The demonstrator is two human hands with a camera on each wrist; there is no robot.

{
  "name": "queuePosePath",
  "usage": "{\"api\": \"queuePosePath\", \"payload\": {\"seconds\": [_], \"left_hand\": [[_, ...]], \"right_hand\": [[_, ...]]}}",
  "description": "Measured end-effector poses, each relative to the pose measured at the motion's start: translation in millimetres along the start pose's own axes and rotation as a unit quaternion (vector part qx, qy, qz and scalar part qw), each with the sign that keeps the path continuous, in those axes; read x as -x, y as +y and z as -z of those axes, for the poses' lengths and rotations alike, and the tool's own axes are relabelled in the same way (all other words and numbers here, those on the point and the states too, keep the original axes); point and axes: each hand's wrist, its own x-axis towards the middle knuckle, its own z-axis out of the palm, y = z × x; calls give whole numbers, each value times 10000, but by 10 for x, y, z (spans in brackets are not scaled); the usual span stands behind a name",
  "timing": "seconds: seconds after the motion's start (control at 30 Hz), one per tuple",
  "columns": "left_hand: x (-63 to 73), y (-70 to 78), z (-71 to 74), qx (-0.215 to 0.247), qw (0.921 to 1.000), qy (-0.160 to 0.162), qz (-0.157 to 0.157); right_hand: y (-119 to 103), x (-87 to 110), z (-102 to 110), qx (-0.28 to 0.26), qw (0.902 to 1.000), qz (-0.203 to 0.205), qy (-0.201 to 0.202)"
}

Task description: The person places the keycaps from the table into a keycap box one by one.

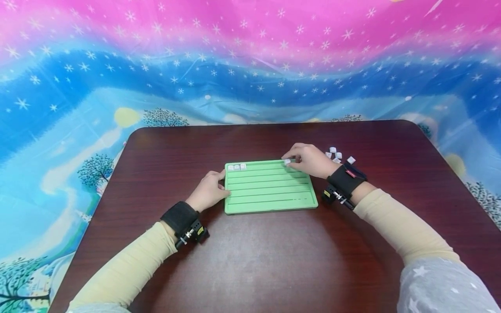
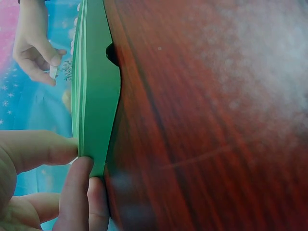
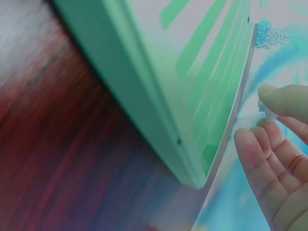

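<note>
A green ridged tray (image 1: 270, 187) lies on the table, with several white keycaps (image 1: 236, 167) in a row at its top left corner. My left hand (image 1: 207, 190) holds the tray by its left edge; in the left wrist view its thumb and fingers (image 2: 77, 187) meet at the tray's side wall. Between the thumb and fingers of my right hand (image 1: 311, 160) is a pinched white keycap (image 1: 287, 161), over the top row towards the right end. The right wrist view shows this keycap (image 3: 270, 113) at the fingertips, above the tray's surface.
Several loose white keycaps (image 1: 339, 155) lie on the dark wooden table (image 1: 250, 256) beyond the right wrist, one (image 1: 351, 160) a little apart from the others. A patterned pink and blue cloth (image 1: 250, 65) hangs behind the table.
</note>
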Motion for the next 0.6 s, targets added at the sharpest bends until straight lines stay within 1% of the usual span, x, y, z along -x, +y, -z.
{"api": "queuePosePath", "payload": {"seconds": [0.4, 0.6], "left_hand": [[-16, -21, -10, -68, 10000, -11, -34], [-3, -11, -5, -21, 10000, 23, -44]], "right_hand": [[-104, -111, -29, -7, 9999, 91, -55], [-163, -159, -45, -20, 9998, 150, -89]]}}
